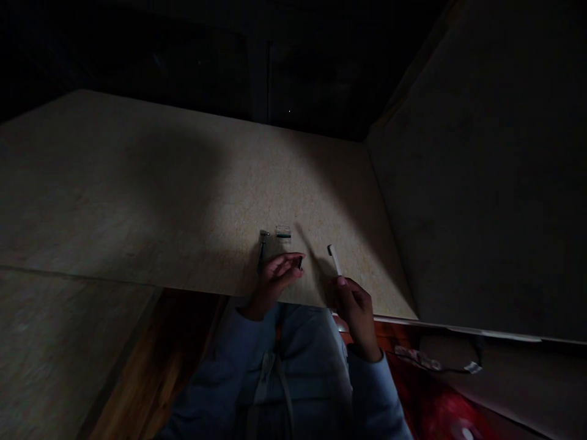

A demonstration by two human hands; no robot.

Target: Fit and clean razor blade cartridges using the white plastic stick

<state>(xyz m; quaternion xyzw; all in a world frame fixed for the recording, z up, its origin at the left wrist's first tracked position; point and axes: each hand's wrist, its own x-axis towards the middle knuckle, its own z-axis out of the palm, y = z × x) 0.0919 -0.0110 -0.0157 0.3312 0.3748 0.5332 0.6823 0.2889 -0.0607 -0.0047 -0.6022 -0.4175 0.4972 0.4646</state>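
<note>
My left hand (277, 278) hovers over the near edge of a pale tabletop (183, 201), fingers pinched on a small dark object (299, 263) too small to name. My right hand (355, 308) grips a thin white stick-like tool (334, 259), its tip pointing up and away over the table. Just beyond my left hand, a slim dark tool (262, 249) lies on the table beside a small clear piece with a dark band (283, 233). Both sleeves are blue-grey.
The scene is dim, with one lit patch around the hands. A second board (481, 201) stands to the right. A lower surface (50, 342) lies at left. Wooden floor (151, 360) and a red item (435, 403) show below.
</note>
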